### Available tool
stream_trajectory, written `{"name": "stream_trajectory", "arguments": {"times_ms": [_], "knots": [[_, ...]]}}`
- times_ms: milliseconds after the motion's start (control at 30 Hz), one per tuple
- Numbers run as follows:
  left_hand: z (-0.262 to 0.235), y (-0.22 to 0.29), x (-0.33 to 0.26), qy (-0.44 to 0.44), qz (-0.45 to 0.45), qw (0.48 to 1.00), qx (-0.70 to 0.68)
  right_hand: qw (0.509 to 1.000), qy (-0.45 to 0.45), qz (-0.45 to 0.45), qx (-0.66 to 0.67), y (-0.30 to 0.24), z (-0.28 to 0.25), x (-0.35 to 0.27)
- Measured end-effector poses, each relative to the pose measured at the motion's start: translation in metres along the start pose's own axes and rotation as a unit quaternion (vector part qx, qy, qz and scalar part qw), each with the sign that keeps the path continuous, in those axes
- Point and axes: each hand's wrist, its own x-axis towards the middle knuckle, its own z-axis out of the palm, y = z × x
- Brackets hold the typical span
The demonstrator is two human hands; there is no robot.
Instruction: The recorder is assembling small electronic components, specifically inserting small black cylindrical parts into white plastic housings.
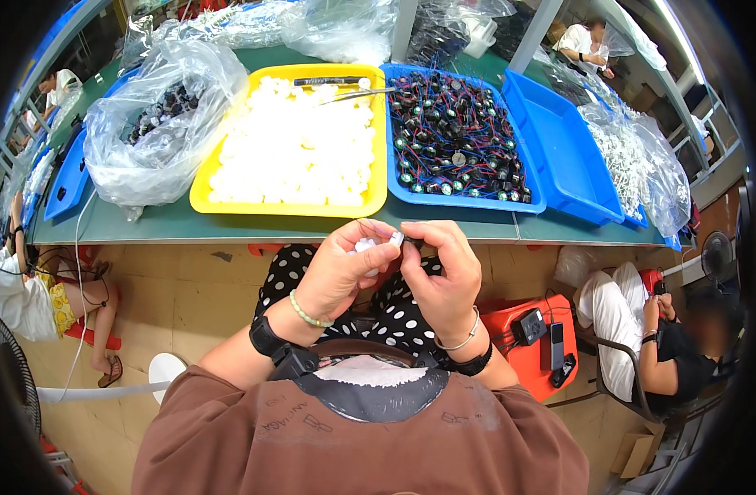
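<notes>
My left hand is closed around a few small white plastic pieces, just off the near edge of the table. One white piece sticks out at its fingertips. My right hand meets it there, thumb and forefinger pinched on a small dark part against that white piece. The fingers mostly hide the dark part. Ahead lies a yellow tray full of white plastic pieces, overexposed in the picture. Beside it, a blue tray holds many small round black components with red and blue wires.
Tweezers span both trays' rims, near a black marker. A clear bag of dark parts stands left; another blue tray and a bag of white parts lie right. A red stool carries devices. People sit on both sides.
</notes>
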Motion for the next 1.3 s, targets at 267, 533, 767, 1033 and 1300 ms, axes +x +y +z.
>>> {"name": "stream_trajectory", "arguments": {"times_ms": [267,533,767,1033,1300], "knots": [[-0.002,-0.006,-0.002,-0.010,-0.016,1.000,-0.010,1.000,0.020,-0.009,-0.016,-0.007,-0.003,-0.001],[-0.004,-0.004,-0.005,-0.025,-0.020,0.999,0.001,0.999,0.001,0.020,0.030,-0.006,-0.003,-0.004],[-0.003,-0.001,0.000,-0.019,-0.016,1.000,0.000,1.000,-0.002,0.014,0.021,-0.007,-0.001,0.001],[-0.003,-0.001,0.005,-0.039,-0.029,0.999,-0.012,0.999,0.005,0.041,0.030,-0.006,-0.003,0.005],[-0.001,-0.003,-0.008,-0.032,-0.025,0.999,0.006,0.997,0.026,0.043,0.052,-0.007,-0.001,-0.009]]}}
